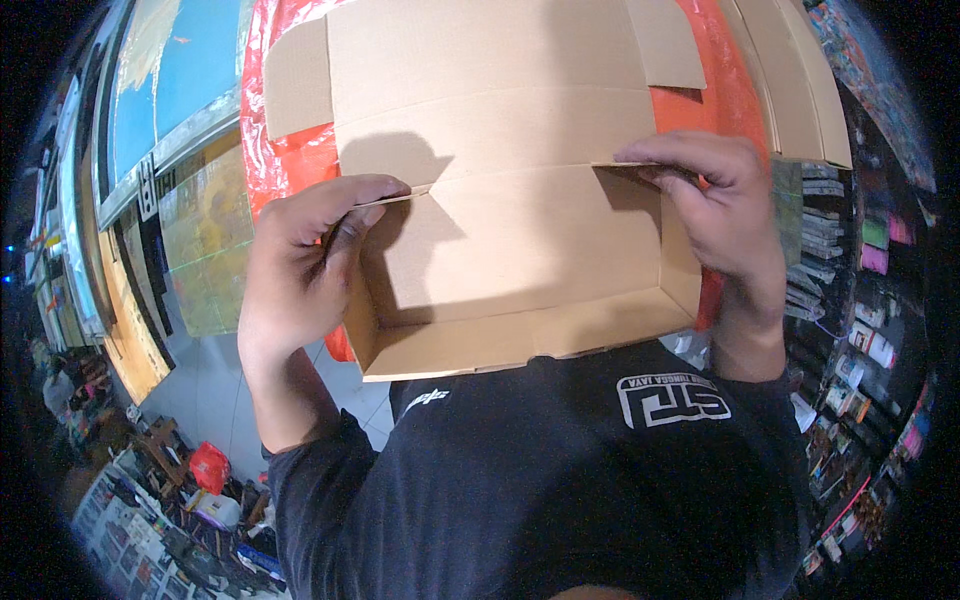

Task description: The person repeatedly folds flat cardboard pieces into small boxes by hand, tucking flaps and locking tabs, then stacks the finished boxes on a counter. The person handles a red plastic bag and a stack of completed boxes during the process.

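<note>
A brown cardboard box (500,240), half folded, is held up in front of my chest, with its near wall and both side walls raised and its long lid panel lying flat away from me. My left hand (300,270) grips the left side wall, thumb on the inner face and fingers outside. My right hand (715,210) grips the right side wall, fingers curled over its top edge. My black short-sleeved shirt (560,480) fills the lower part of the view.
A red-orange plastic sheet (290,160) lies under the box. More flat cardboard (800,80) lies at the upper right. Shelves with small goods and bottles (850,330) run down the right. Painted panels (180,120) lean at the left, and clutter (190,480) covers the floor at lower left.
</note>
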A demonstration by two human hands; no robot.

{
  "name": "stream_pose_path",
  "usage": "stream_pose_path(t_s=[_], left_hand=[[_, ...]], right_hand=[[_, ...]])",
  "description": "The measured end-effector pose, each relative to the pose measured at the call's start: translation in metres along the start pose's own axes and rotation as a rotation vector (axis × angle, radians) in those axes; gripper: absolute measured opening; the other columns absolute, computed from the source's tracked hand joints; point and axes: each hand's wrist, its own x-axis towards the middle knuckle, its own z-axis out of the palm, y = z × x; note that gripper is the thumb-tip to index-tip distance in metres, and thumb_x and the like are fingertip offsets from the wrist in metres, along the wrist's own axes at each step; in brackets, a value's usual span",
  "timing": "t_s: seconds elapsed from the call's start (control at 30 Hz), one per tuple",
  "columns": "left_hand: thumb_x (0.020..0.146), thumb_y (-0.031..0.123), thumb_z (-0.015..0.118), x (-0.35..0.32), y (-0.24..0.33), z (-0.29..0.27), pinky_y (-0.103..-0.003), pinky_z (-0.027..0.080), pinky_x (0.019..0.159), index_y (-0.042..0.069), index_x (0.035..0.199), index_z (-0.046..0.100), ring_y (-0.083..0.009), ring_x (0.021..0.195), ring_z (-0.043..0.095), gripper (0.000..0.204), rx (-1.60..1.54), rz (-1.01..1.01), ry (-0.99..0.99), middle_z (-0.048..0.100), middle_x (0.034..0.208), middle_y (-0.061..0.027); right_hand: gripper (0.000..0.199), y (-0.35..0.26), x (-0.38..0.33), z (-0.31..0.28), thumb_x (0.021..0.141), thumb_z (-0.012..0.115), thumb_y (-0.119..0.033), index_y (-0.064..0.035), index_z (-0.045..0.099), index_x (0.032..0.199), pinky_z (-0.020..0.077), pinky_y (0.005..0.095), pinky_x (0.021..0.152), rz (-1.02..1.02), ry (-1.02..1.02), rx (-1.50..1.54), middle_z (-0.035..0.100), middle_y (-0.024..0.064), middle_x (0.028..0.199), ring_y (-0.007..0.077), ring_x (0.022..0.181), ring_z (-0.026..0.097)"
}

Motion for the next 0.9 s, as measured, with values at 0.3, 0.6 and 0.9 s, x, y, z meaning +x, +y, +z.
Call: stream_pose_path(t_s=[0.3, 0.6, 0.9], left_hand=[[0.084, -0.01, 0.049, -0.001, -0.004, 0.005, -0.026, 0.047, 0.077, -0.004, 0.099, 0.062, -0.0167, 0.085, 0.064, 0.022, -0.062, -0.041, 0.073, 0.067, 0.091, -0.015], [0.082, -0.012, 0.048, 0.002, -0.001, -0.001, -0.028, 0.048, 0.079, -0.004, 0.1, 0.061, -0.0191, 0.087, 0.064, 0.024, 0.0, 0.019, -0.01, 0.066, 0.091, -0.0157], [0.084, -0.008, 0.05, 0.0, 0.003, 0.0, -0.029, 0.047, 0.079, -0.003, 0.102, 0.061, -0.0202, 0.088, 0.063, 0.022, 0.076, -0.004, 0.007, 0.065, 0.091, -0.0154]], right_hand=[[0.027, -0.002, -0.001, -0.002, 0.075, 0.049, 0.012, 0.0024, 0.065, 0.095, 0.052, 0.0293, 0.08, 0.052, -0.076, -0.014, 0.067, 0.013, 0.091, 0.02, 0.088, 0.066], [0.026, -0.001, 0.0, -0.003, 0.075, 0.049, 0.011, 0.0032, 0.065, 0.094, 0.0517, 0.029, 0.08, 0.04, -0.068, -0.004, 0.067, 0.0134, 0.091, 0.02, 0.087, 0.066], [0.026, -0.002, 0.001, -0.002, 0.073, 0.05, 0.01, 0.0033, 0.066, 0.092, 0.0519, 0.0293, 0.079, 0.055, -0.058, 0.023, 0.068, 0.0133, 0.089, 0.0202, 0.085, 0.066]])
